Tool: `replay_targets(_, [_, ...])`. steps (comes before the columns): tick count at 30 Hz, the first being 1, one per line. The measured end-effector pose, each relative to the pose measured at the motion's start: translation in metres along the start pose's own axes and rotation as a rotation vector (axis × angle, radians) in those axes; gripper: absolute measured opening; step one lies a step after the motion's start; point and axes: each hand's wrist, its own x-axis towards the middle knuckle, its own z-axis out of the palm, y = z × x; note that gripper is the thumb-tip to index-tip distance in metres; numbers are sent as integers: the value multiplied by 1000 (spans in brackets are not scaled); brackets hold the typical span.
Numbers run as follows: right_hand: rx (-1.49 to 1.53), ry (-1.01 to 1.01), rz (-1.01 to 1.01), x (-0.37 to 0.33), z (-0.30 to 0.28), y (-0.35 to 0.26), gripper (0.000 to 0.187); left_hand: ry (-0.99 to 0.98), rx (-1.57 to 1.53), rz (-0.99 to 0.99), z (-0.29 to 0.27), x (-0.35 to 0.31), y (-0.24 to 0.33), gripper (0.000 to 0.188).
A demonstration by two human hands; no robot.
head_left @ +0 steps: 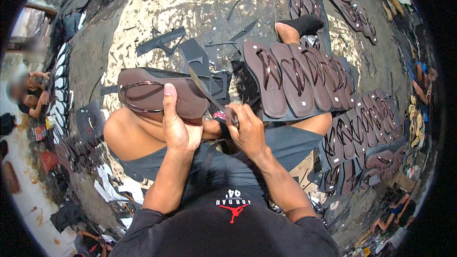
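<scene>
My left hand [178, 126] grips a brown flip-flop [191, 101] from below, its thumb lying over the footbed by the strap. Black sole material shows along the flip-flop's far edge. In my right hand [248, 133] is a knife [202, 84], fingers closed round its handle. Its long, thin blade slants up and left across the toe end of the flip-flop; whether it touches the edge I cannot tell. Several brown flip-flops [272, 100] stand side by side on a black sheet, just beyond my right knee.
Black scraps [162, 40] litter the pale, blotched ground sheet [138, 24] ahead. More brown flip-flops [354, 133] lie at the right, others [352, 14] at the far right. My sock-covered foot [307, 24] rests among them. A person [35, 95] sits at the far left beside black-and-white footwear [61, 85].
</scene>
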Motion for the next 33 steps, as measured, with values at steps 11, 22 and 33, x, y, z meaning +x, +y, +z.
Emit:
replay_targets(11, [-48,-446,-47,47,-35,-37,37,-90,201,94,-49,-8,-4,47])
replay_targets(22, [132,-673,-27,59,-2,-42,35,21,294,119,-59,-23,20,43])
replay_targets(33, [196,-394,-153,106,93,-44,29,-48,282,90,-71,-20,25,44])
